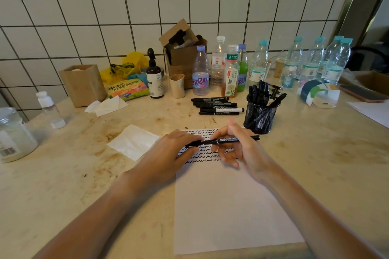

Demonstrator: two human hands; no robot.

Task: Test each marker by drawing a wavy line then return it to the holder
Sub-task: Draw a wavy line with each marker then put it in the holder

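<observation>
Hands: we see both at the centre of the frame, held over the upper part of the sheet, joined by one marker between them.
Right hand (242, 147): fingers curl round the barrel of a slim black marker (229, 140) with a white printed label; it lies nearly level, its tail pointing to the right.
Left hand (174, 149): fingertips pinch the marker cap (193, 143), a short black tube at the marker's left end; whether it is seated or just off we cannot tell.
Paper (227, 206): smooth white sheet, lower centre, with rows of small black wavy lines (202, 161) across its top, partly hidden by the hands.
Holder (260, 114): round black wire-mesh cup, right of centre just beyond the sheet, bristling with black markers standing upright.
Loose markers (216, 105): a row of the same black pens lying flat, centre, left of the holder.
Tissue (133, 142): soft, creased white square left of the sheet.
Countertop (84, 174): pale polished stone, mottled with brown stains.
Back row: clear plastic bottles (294, 63) in the upper right, an open cardboard box (183, 52) upper centre, a dark pump bottle (155, 75) beside it.
Wall (105, 6): glossy white square tiles with dark grout.
</observation>
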